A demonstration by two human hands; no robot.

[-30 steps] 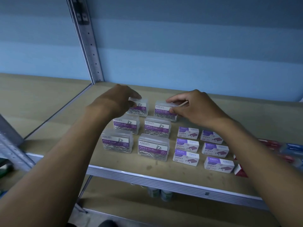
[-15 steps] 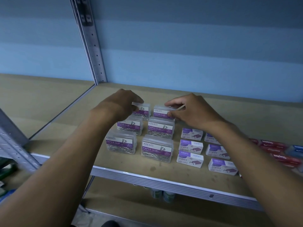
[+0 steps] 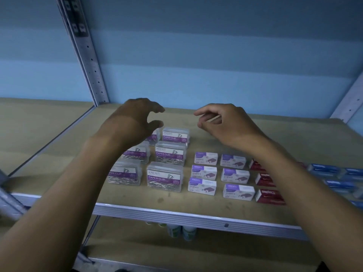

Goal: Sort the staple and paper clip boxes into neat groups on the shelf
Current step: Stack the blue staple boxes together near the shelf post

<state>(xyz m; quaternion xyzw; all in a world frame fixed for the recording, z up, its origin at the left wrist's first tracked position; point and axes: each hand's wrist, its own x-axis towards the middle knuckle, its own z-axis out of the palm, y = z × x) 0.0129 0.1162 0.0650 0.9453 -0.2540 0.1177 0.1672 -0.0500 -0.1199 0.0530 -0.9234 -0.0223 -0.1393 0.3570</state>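
Several clear paper clip boxes (image 3: 165, 176) with purple labels stand in two tidy columns on the wooden shelf (image 3: 137, 199). To their right lie several white-and-purple staple boxes (image 3: 204, 171) in two columns, then red staple boxes (image 3: 265, 179) and blue staple boxes (image 3: 324, 169). My left hand (image 3: 135, 118) hovers above the back-left paper clip box, fingers loosely curled, holding nothing. My right hand (image 3: 222, 122) hovers right of the back paper clip box (image 3: 175, 135), also empty with relaxed curled fingers. My left arm hides part of the left column.
A perforated metal upright (image 3: 88, 61) rises at the back left, another upright (image 3: 349, 99) at the right. The shelf's metal front rail (image 3: 176, 214) runs below the boxes. Green-capped bottles (image 3: 180, 231) stand on the lower shelf. A blue wall backs the shelf.
Both hands let go of the two back paper clip boxes and lifted up and apart. The back boxes now stand aligned with the columns.
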